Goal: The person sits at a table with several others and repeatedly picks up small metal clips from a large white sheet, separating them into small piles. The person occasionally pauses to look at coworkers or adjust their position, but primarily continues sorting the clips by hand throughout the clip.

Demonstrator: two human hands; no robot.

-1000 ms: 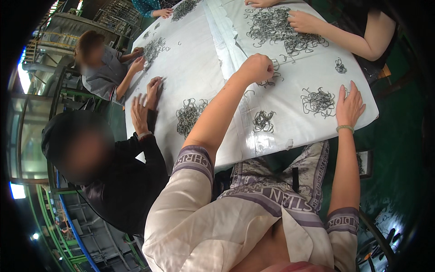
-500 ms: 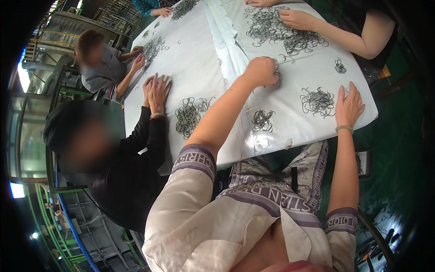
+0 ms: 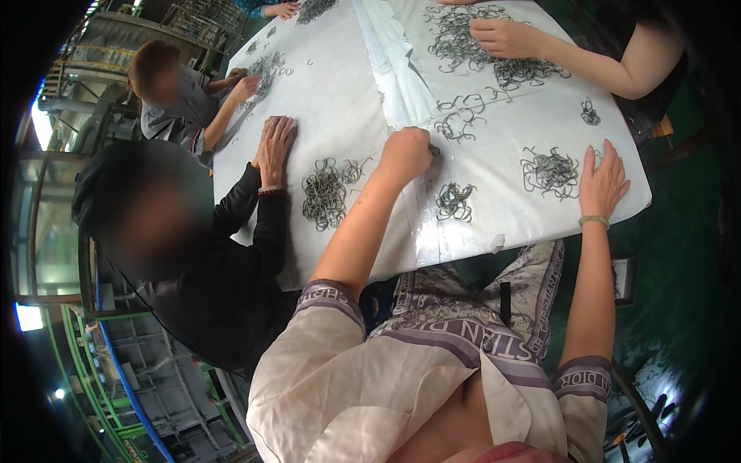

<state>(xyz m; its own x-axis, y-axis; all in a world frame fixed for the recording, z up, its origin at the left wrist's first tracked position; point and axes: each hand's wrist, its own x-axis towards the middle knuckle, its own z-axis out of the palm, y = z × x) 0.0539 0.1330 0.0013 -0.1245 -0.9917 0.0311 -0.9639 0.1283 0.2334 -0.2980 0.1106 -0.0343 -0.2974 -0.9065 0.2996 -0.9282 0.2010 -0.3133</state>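
My left hand (image 3: 405,153) is curled into a fist on the white-covered table (image 3: 340,108), beside a small heap of thin dark wire rings (image 3: 454,201); what it pinches is hidden. More loose wire rings (image 3: 457,123) lie just beyond it. My right hand (image 3: 602,181) rests flat with fingers spread at the table's right edge, next to another heap of wire rings (image 3: 549,170). A larger heap of the same rings (image 3: 326,193) lies to the left of my left forearm.
A person in black on my left presses both hands (image 3: 274,143) on the sheet. Another person's arm (image 3: 540,46) reaches into a big pile of rings (image 3: 478,38) at the far right. A third person (image 3: 166,85) sits at the far left. Green floor lies below.
My left hand has drawn back toward me and closed into a fist. The hands of the person in black slid further onto the sheet. My right hand stayed in place.
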